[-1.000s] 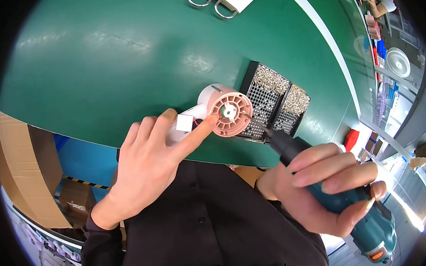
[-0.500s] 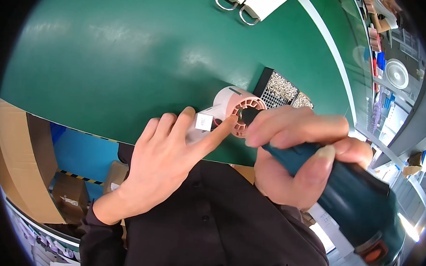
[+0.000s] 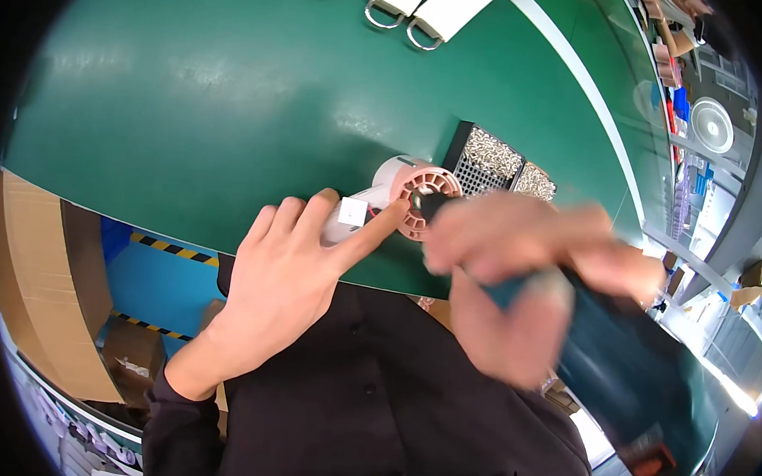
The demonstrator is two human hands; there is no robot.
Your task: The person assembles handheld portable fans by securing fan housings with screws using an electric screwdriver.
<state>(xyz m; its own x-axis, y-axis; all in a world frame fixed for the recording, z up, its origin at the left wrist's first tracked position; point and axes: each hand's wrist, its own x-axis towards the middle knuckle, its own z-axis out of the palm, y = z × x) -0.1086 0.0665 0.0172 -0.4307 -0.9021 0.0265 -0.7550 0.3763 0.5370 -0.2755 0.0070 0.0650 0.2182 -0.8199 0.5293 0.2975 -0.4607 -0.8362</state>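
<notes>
Grasping a teal power driver (image 3: 639,368) in the blurred right hand (image 3: 524,270), nose-first to the slotted face of a pink-and-white housing (image 3: 391,177); no view of the bit. Holding that housing near the front edge of the counter (image 3: 189,144) with the left hand (image 3: 284,268), index finger extended to the pink rim. Best to brace firmly, keeping the driver square to the face and that fingertip clear. Just beyond: black trays (image 3: 459,144) of small silvery screws (image 3: 492,149), partly hidden.
</notes>
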